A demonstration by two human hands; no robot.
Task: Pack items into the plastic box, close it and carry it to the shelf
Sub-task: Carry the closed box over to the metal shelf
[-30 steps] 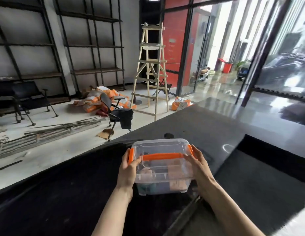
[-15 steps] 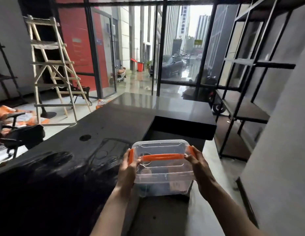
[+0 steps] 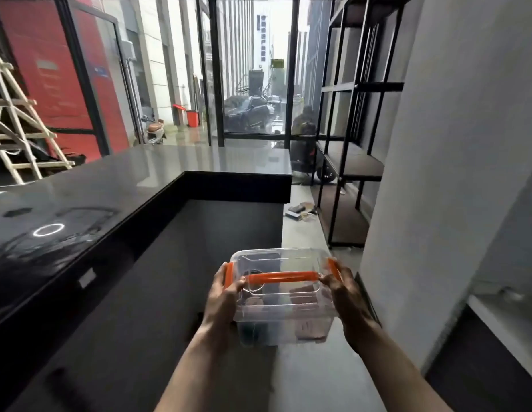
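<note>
I hold a clear plastic box [image 3: 284, 295] with an orange handle and orange side latches in front of me, off any surface. Its lid is on, and blurred items show through the walls. My left hand [image 3: 221, 298] grips the box's left end and my right hand [image 3: 347, 295] grips its right end. A black metal shelf [image 3: 352, 165] with dark boards stands ahead on the right, against the grey wall.
A long black glossy counter [image 3: 80, 197] runs along my left and turns across ahead. A grey floor aisle leads between it and a grey wall [image 3: 454, 162] on the right. Small debris [image 3: 300, 211] lies on the floor by the shelf. A wooden ladder [image 3: 12, 126] stands far left.
My view has swung to the right, from the ladder and counter toward the aisle and the black shelf. The box has stayed between both hands, carried along off the counter.
</note>
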